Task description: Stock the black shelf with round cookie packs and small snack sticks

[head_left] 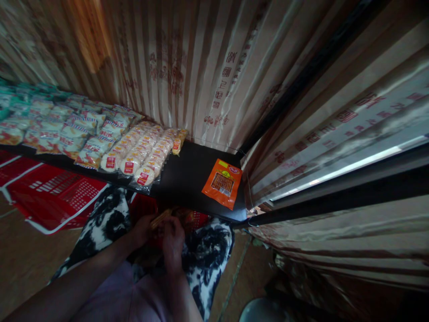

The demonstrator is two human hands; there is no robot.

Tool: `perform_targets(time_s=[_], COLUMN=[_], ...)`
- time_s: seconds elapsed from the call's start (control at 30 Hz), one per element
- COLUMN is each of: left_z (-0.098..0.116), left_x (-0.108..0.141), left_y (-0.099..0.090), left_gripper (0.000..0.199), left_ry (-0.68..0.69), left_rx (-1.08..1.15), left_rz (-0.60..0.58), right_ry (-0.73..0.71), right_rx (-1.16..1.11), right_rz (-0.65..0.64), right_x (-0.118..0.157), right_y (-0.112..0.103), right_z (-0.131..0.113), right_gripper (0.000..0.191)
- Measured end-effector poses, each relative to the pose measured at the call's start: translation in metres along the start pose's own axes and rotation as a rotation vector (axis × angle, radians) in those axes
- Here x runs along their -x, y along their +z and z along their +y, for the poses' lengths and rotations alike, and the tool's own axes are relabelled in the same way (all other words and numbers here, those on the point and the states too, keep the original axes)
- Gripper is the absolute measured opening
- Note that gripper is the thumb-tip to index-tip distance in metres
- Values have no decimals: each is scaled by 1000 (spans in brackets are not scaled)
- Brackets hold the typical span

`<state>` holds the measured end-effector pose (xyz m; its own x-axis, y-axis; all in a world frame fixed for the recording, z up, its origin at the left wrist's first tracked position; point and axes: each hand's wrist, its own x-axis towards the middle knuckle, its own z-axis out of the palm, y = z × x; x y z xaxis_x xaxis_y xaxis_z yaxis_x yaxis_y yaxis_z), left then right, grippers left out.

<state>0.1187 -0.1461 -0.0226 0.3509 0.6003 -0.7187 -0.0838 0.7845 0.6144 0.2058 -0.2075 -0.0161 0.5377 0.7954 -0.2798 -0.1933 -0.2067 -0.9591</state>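
Observation:
Low between my knees, my left hand point(143, 229) is closed on the side of a yellowish snack packet point(161, 218). My right hand point(173, 235) meets it there, its fingers bent and pressed against the same packet. Dim light hides the fingertips and the packet's print. Just beyond, a red basket point(199, 220) holds more brownish-yellow packets, partly covered by my hands. On the black shelf point(182, 176) above lie rows of round white crackers point(142, 172) in clear wrappers, with one yellow packet point(180, 142) at their right end. An orange snack bag point(223, 183) lies flat near the shelf's right end.
Many white-and-orange snack bags point(95, 150) fill the shelf's left part. Below them rests a red basket point(63, 194) with white handles. A striped printed curtain point(187, 67) hangs behind, and a dark metal pole point(301, 85) slants at the right. A pale round object point(264, 311) sits on the floor.

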Motion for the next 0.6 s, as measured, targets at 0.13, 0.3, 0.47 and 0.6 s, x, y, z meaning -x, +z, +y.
perform_targets(time_s=[0.13,0.3,0.47,0.6], left_z=[3,10,17,21], left_x=[8,22,21,18], left_y=[2,10,19,21], left_gripper=[20,19,15,17], left_ry=[49,79,-31,-14], left_rx=[-68,-80,29,31], left_rz=[-24,-80,-81,-44], right_ry=[0,-66,-146,-191], right_rx=[-14,28,80,128], right_rz=[-52,-31,-30,-32], right_x=[2,5,12,15], right_y=[2,-1,-4,-4], right_z=[-3,-13,-38,-55], right_gripper=[15,16,17,18])
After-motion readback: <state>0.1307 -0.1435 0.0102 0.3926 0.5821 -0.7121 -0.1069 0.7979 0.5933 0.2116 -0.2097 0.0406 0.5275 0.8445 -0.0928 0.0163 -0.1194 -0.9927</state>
